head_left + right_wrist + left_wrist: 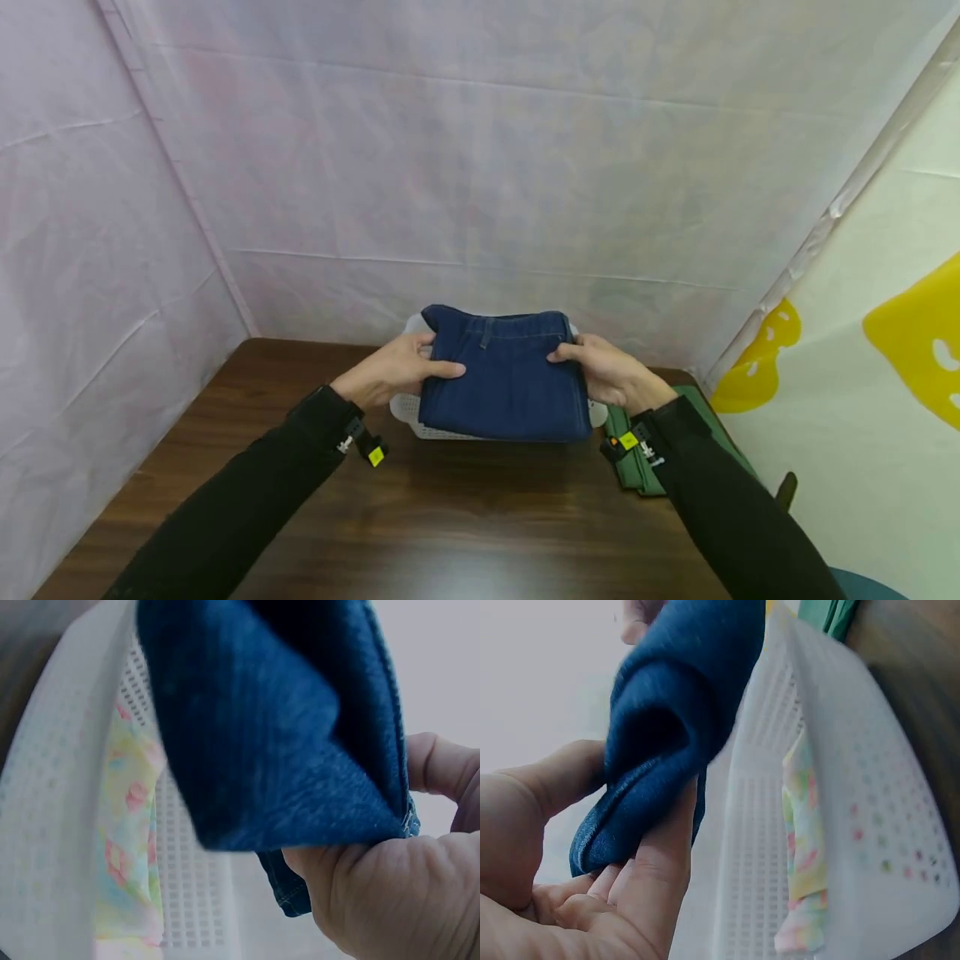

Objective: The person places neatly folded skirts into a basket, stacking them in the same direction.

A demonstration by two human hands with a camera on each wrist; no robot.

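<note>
Both hands hold up a folded pair of dark blue jeans, waistband with a belt loop at the far edge. My left hand grips the left side, thumb on top and fingers beneath. On the opposite side my right hand grips in the same way. Under the jeans stands a white perforated plastic basket, largely hidden by them in the head view. Inside it lies a pastel flowered cloth, seen in both wrist views below the jeans.
A folded green cloth lies on the brown wooden table, right of the basket, partly under my right forearm. White sheeting hangs behind the table and at the left. A yellow-patterned white curtain hangs at the right.
</note>
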